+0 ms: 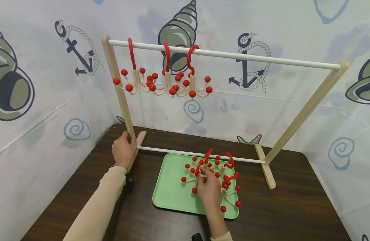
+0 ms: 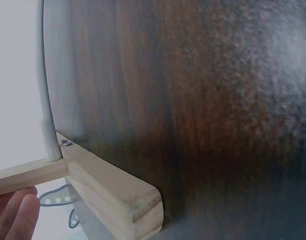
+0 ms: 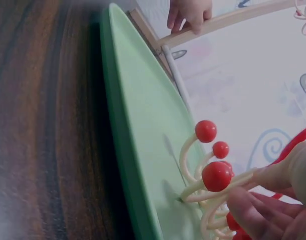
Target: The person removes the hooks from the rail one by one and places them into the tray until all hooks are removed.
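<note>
My left hand (image 1: 124, 149) grips the left wooden post (image 1: 122, 100) of a rack, low down near its foot. The left wrist view shows its fingers (image 2: 21, 217) against the post, just above the joint. Over the green tray (image 1: 169, 187), my right hand (image 1: 209, 187) pinches the cream stem of a small hanger (image 3: 216, 176) with a red hook, curved arms and red ball tips. In the right wrist view, the hanger's lower arms are close over the tray. Several similar hangers (image 1: 230, 194) lie beside and beyond my right hand on the tray, partly hidden by it.
Three similar hangers (image 1: 166, 62) hang by red hooks from the rack's white upper rod (image 1: 248, 57), toward its left end. A white lower rod (image 1: 160, 149) runs behind the tray. The right post (image 1: 305, 115) stands on a wooden foot on the dark table (image 1: 299, 201).
</note>
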`<state>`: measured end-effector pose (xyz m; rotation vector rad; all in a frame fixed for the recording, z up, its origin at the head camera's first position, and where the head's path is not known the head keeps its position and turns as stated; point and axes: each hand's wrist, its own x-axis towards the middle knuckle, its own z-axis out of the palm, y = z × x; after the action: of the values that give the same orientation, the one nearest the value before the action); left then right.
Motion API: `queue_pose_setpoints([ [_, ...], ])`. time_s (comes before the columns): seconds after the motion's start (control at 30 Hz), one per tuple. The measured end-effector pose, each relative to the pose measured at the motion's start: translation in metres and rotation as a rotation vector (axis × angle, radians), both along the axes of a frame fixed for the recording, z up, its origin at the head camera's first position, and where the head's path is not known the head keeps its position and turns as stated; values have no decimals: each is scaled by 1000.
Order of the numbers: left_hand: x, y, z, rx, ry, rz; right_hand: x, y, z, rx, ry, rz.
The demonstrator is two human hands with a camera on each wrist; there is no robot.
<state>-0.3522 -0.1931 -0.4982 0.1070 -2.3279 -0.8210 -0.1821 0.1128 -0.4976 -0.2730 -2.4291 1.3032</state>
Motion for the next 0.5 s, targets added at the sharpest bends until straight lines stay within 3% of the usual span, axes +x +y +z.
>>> queue_pose_setpoints([
  [0.37,-2,-1,-1,-7,10,-2,21,-7,24,-36,-64,48],
  [0.5,-3,0,-2,-11,12,1,31,-5,38,-59,-82,108],
])
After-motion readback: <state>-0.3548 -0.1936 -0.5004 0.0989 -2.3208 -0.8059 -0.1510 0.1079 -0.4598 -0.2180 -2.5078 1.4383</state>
